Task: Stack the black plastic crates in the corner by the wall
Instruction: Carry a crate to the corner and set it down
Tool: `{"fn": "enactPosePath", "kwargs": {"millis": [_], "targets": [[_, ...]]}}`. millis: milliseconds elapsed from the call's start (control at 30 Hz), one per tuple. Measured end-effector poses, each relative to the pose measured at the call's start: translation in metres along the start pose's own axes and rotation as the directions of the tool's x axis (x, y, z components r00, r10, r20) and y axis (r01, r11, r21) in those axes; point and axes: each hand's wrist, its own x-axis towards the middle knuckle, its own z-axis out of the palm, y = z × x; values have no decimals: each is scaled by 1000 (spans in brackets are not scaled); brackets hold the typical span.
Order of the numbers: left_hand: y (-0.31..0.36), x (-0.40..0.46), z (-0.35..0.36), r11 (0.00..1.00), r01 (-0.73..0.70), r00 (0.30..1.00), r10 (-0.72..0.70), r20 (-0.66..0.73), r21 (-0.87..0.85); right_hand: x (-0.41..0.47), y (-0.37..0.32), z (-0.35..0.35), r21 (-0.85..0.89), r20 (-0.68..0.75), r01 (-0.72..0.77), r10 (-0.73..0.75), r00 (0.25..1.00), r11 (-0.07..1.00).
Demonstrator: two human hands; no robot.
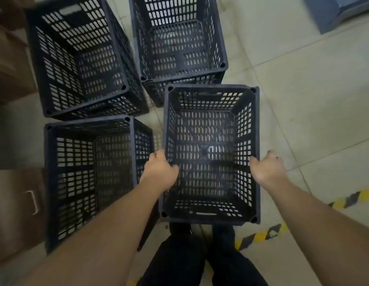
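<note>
Several black slotted plastic crates stand on the tiled floor. The nearest crate (212, 218) sits in front of my legs, open side up and empty. My left hand (159, 172) grips its left rim, fingers curled over the edge. My right hand (266, 168) grips the right rim the same way. To its left stands a taller crate stack (90, 122). Farther away are a left crate stack (84, 108) and a right crate stack (183, 75), each showing a second crate beneath.
Brown cabinets (16, 213) with a metal handle line the left side. Yellow-black hazard tape (262, 236) runs across the floor at lower right. A blue-grey box (332, 13) sits at top right. Bare tiles (313, 100) lie to the right of the crates.
</note>
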Motion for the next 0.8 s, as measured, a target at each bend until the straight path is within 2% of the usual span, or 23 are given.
{"fn": "enactPosePath", "kwargs": {"millis": [100, 267, 433, 600, 800], "targets": [[0, 32, 13, 998, 53, 997, -54, -51, -30, 33, 3, 16, 11, -27, -8, 8, 1000, 1000], [3, 58, 26, 986, 120, 991, -126, -44, -118, 55, 4, 32, 149, 24, -12, 8, 1000, 989], [3, 65, 23, 921, 184, 978, -208, -32, -342, 57, 3, 33, 223, 49, -43, 33, 998, 974], [4, 39, 14, 897, 168, 982, -188, -9, -409, 36, 8, 11, 336, 93, -132, 106, 990, 933], [4, -25, -7, 902, 144, 989, -142, 36, -408, -18, 21, -35, 328, 98, -191, 168, 981, 925]]}}
